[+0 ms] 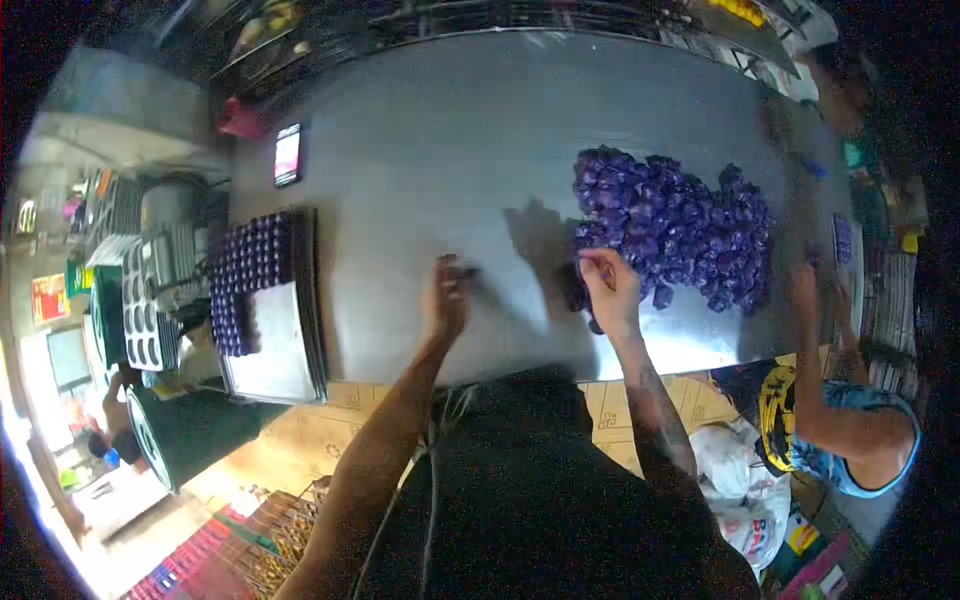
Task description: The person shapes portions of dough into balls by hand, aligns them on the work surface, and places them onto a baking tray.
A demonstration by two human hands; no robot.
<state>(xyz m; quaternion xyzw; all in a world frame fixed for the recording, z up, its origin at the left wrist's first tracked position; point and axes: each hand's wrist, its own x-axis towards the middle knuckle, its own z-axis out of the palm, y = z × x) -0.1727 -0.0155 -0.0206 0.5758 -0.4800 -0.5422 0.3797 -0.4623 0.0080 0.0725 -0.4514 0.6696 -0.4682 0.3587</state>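
Note:
A heap of crinkled, shiny purple-wrapped pieces, possibly sweets, covers the right part of the metal table. At the heap's near left edge is my right hand, its thumb and forefinger pinched together. What lies between those fingertips is hidden. My left hand hovers over the middle of the table, smeared by motion, with a small dark shape near its fingertips that I cannot make out. Farther left, a stack of trays carries rows of small round purple pieces on its top tray, part of which is bare.
A phone lies at the table's far left, near a pink item. Moulded trays and a green barrel stand left. Across to the right, a co-worker's arm reaches over the table edge. White bags sit below.

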